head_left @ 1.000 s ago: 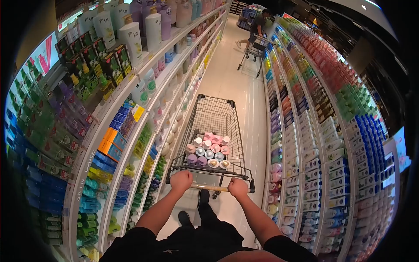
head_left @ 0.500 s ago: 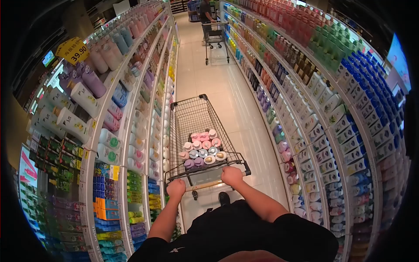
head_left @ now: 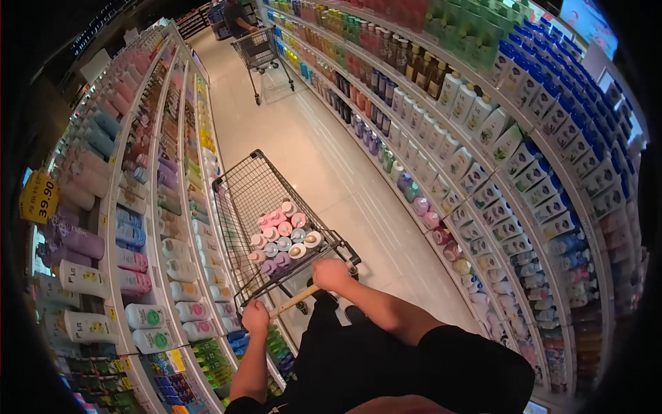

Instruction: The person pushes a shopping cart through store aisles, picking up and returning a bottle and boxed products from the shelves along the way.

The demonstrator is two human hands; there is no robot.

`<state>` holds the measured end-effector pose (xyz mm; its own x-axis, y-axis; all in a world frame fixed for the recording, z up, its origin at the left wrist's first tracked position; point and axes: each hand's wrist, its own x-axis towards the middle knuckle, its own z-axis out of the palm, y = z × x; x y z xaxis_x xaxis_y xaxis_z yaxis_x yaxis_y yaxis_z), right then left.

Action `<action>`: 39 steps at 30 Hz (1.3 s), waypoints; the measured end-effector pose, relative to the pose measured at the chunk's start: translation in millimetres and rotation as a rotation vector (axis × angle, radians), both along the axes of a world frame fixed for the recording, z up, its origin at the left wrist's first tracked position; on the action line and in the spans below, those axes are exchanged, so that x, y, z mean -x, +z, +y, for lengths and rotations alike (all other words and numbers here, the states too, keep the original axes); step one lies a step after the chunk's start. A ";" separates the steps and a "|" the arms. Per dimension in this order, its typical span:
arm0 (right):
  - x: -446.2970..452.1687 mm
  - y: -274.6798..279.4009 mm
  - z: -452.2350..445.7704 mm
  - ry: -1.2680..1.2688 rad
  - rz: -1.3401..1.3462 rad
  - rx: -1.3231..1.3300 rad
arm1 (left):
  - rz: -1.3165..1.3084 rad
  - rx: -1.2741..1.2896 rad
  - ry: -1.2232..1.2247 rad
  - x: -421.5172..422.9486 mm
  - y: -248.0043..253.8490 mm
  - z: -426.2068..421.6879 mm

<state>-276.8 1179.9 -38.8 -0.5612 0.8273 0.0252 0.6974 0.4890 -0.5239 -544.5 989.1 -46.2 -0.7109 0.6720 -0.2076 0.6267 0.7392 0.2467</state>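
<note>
A wire shopping cart (head_left: 241,183) stands in front of me, angled up and to the left. My left hand (head_left: 256,317) is closed round the left end of its tan handle bar (head_left: 296,301). Toward the bar's right end, my right hand (head_left: 332,275) grips it with wrapped fingers. Inside the basket, near the handle, several bottles stand in rows: pink ones (head_left: 285,228), pale blue ones (head_left: 283,243), purple ones (head_left: 282,259) and white ones with gold-coloured tops (head_left: 312,239).
Long shelves of bottles run along both sides, the left shelf (head_left: 114,228) close to the cart and the right shelf (head_left: 455,183) across the pale floor (head_left: 331,172). Farther up the aisle are another cart (head_left: 258,50) and a person (head_left: 238,19). A yellow price sign (head_left: 39,197) hangs at left.
The view has turned, so the far cart and person now appear farther left. My cart has swung from nearly straight to slanting left. Both hands have stayed on the handle bar.
</note>
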 end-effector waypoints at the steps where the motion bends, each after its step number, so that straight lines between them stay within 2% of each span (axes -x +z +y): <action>1: 2.0 -0.6 8.2 -0.008 0.005 0.017 | -0.051 -0.244 -0.085 -3.8 -1.0 4.7; 2: 3.8 -2.7 15.6 -0.029 -0.004 0.023 | -0.105 -0.498 -0.172 -6.3 -2.1 15.8; 3: 6.4 -5.3 26.7 -0.010 -0.024 0.036 | -0.110 -0.614 -0.357 -23.2 13.4 29.2; 5: 27.2 7.1 47.2 -0.002 -0.055 0.039 | -0.312 -0.555 -0.582 -55.4 52.1 39.2; 7: 36.0 8.4 63.2 0.000 -0.095 0.066 | -0.891 -0.267 -0.624 -97.3 94.4 52.2; 8: 39.3 9.3 75.8 0.003 -0.124 0.084 | -1.024 -0.216 -0.919 -83.4 -0.8 43.9; 9: 42.2 8.4 84.5 -0.009 -0.133 0.079 | -1.365 -0.087 -0.723 -81.1 -15.9 50.1; 10: 44.8 2.5 90.9 -0.019 -0.116 0.068 | -1.372 -0.089 -0.739 -75.2 1.6 73.3; 12: 64.0 7.3 112.8 -0.044 -0.111 0.046 | -1.385 0.212 -0.668 -45.5 54.2 117.6; 13: 67.3 6.4 123.8 -0.018 -0.161 0.057 | -1.265 0.140 -0.814 -39.6 63.3 133.6; 17: 91.4 13.7 160.7 -0.009 -0.254 0.137 | -1.201 0.320 -0.844 -16.0 49.8 200.0; 20: 106.3 15.9 186.4 -0.043 -0.295 0.206 | -1.319 0.216 -0.994 -12.3 -11.9 229.2; 21: 112.0 22.0 195.4 -0.031 -0.321 0.209 | -1.330 0.211 -1.006 -10.3 -16.0 240.6; 23: 121.4 33.3 212.7 -0.028 -0.372 0.224 | -1.209 0.356 -1.126 -8.5 -22.5 262.5; 26: 133.1 34.4 237.2 -0.026 -0.384 0.245 | -1.280 0.413 -1.159 8.6 -44.8 283.0; 27: 137.5 33.5 245.7 -0.034 -0.369 0.248 | -1.268 0.428 -1.162 16.0 -38.3 292.0; 29: 143.7 31.4 260.1 -0.054 -0.362 0.238 | -1.376 0.680 -1.032 23.7 -6.3 309.7; 30: 148.9 30.8 263.5 -0.045 -0.354 0.242 | -1.373 0.682 -1.019 26.2 7.1 310.1; 32: 161.7 28.3 281.8 -0.036 -0.397 0.227 | -1.533 0.841 -0.660 30.9 26.8 322.7; 33: 165.4 22.8 289.0 -0.039 -0.371 0.206 | -1.486 0.840 -0.711 32.2 13.0 326.9; 34: 169.1 22.9 295.9 -0.023 -0.374 0.191 | -1.481 0.845 -0.696 35.1 32.5 333.9; 37: 183.7 43.1 320.3 -0.021 -0.433 0.317 | -1.550 0.711 -0.729 43.1 -23.3 330.8; 39: 190.0 43.3 336.5 -0.006 -0.434 0.294 | -1.623 0.655 -0.789 48.1 -49.8 338.5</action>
<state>-466.8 1516.4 4.5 -0.4631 0.7679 -0.4426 0.8834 0.3597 -0.3004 -592.7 1327.6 -96.0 0.7776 0.2509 -0.5766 0.3055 0.6508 0.6951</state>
